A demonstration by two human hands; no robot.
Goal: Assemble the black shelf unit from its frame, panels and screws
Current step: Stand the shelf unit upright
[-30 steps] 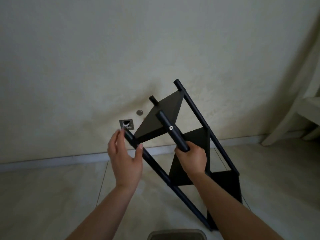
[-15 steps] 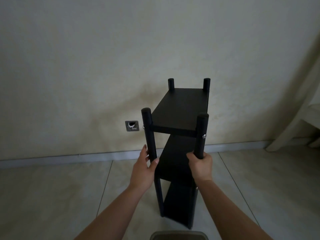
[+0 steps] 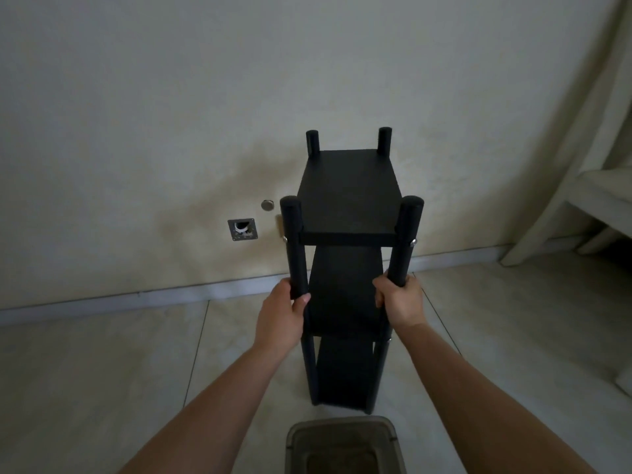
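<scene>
The black shelf unit (image 3: 347, 268) stands upright on the floor (image 3: 102, 354) in the middle of the frame, the left hand (image 3: 282, 314) and right hand (image 3: 398, 301) each wrapped around a front post, so it looks built, and next comes a gentle wobble check.

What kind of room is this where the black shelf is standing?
Probably a room in a home, near a wall. The black shelf stands on a pale tiled floor by a stained cream wall with a small metal wall plate, and pale furniture sits at the right.
</scene>
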